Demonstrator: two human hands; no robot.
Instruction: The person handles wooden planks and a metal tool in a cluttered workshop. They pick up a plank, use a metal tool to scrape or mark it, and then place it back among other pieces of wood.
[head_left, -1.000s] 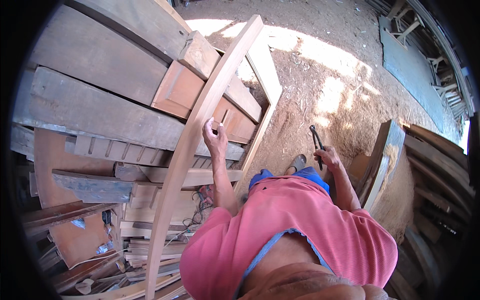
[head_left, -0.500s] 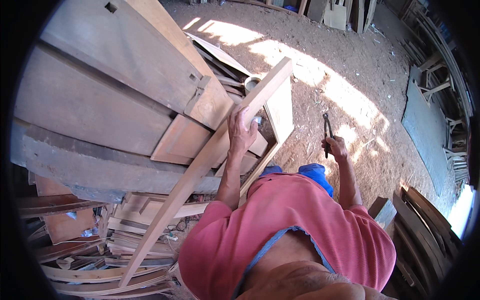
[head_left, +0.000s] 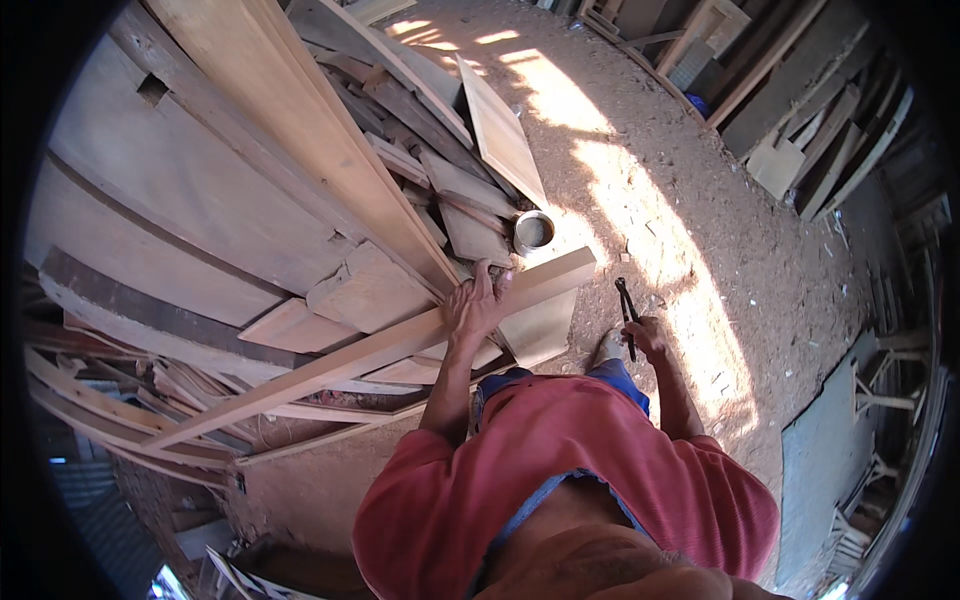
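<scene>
two hands are occupied, each with a separate item. the left hand (head_left: 478,300) grasps the wooden beam (head_left: 370,350) close to its far end, palm on the upper face and fingers reaching over the far edge; the hold beneath the beam is not visible. the right hand (head_left: 647,338) clenches the pincers (head_left: 625,310) by their handles, head pointing away from the body and touching no timber.

change noted: half a second ago the beam runs more steeply across the view; it now lies flatter, slanting over the stacked boards (head_left: 200,190) from lower left to just right of centre. the camera has also turned, so the beam's own share of that swing cannot be fixed. the left hand is on the beam in both views. the tin (head_left: 534,232), partly covered before, is now in plain sight just beyond the beam, apart from it.

beam location: its far end is above the pale panel (head_left: 545,330), its other end over timber at lower left; contact at either end cannot be confirmed.

assessment: the beam appears under one-handed control and its placing unfinished, with the pincers merely carried.
</scene>
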